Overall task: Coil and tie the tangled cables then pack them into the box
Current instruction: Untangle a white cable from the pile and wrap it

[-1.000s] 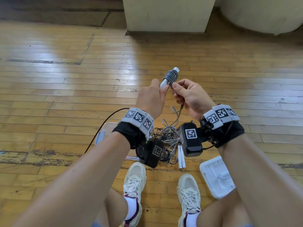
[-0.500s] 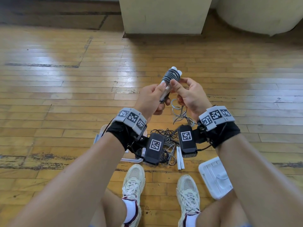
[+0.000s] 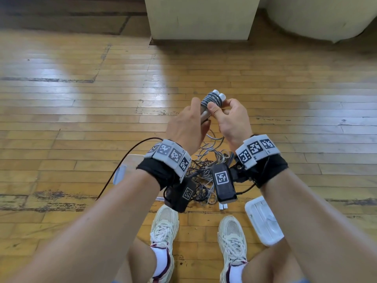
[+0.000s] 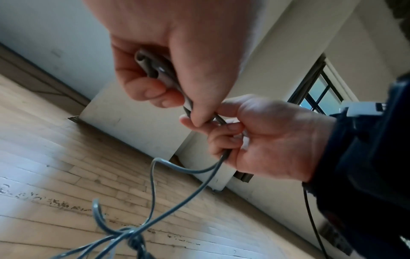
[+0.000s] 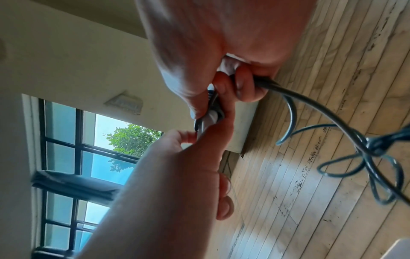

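I hold a short bundle (image 3: 213, 98) of white cable ends, wrapped crosswise with turns of grey cable, up in front of me. My left hand (image 3: 195, 111) grips its lower end, seen from below in the left wrist view as the bundle's end (image 4: 150, 68). My right hand (image 3: 221, 106) pinches the wrapped part with its thumb and curls round the trailing grey cable (image 5: 321, 112). That cable (image 4: 188, 198) hangs down to a knot. The tangled cables (image 3: 204, 180) lie on the floor under my wrists. A clear box (image 3: 126, 166) is partly hidden by my left wrist.
A white lid (image 3: 263, 220) lies on the wooden floor by my right shoe (image 3: 232, 242). A thin black cord (image 3: 122, 158) runs left from my left wrist. A pale cabinet (image 3: 202, 17) stands ahead, and a window shows in both wrist views.
My hands drew closer together round the bundle. The right thumb now lies over the grey turns, and two white ends show at the top where one showed before.
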A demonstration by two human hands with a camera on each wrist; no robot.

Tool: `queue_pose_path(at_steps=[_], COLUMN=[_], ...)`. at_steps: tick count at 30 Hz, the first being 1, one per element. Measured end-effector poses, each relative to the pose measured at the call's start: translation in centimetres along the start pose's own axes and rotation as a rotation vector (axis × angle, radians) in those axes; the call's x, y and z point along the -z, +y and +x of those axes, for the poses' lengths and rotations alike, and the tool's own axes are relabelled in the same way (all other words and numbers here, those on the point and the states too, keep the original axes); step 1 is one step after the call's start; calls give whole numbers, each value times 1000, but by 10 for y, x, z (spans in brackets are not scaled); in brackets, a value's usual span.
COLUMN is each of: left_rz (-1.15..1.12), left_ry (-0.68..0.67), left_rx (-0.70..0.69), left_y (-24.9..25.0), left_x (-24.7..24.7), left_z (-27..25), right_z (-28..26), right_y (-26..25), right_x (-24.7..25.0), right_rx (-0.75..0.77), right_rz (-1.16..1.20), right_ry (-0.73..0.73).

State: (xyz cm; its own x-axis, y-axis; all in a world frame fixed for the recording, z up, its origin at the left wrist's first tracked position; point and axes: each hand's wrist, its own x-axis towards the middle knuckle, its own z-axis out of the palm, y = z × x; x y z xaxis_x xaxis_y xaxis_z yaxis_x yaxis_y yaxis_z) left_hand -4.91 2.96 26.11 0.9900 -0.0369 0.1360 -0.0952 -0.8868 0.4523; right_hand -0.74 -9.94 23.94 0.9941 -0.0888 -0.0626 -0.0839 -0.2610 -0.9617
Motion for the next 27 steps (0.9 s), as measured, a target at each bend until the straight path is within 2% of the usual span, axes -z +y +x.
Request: queue_pose_path(at_steps=[9, 13, 22, 24, 27], left_rz=[1, -70, -239, -345, -789], left_ry=[-75, -112, -51, -61, -111], left_rx=[-37, 17, 107, 169, 320], left_y=[-11, -13, -18, -19, -13], left_x=[-2, 1, 1, 0, 1], left_z=[3, 6, 8, 10, 12], right_z=[-3, -4, -8, -8, -7], right_y=[1, -6, -19, -21, -23], right_x=[-5, 0, 3, 7, 15], right_rx=[-46, -53, -199, -221, -265], right_rz=[19, 67, 248, 336, 444], right_ry=[-65, -156, -253, -289, -307])
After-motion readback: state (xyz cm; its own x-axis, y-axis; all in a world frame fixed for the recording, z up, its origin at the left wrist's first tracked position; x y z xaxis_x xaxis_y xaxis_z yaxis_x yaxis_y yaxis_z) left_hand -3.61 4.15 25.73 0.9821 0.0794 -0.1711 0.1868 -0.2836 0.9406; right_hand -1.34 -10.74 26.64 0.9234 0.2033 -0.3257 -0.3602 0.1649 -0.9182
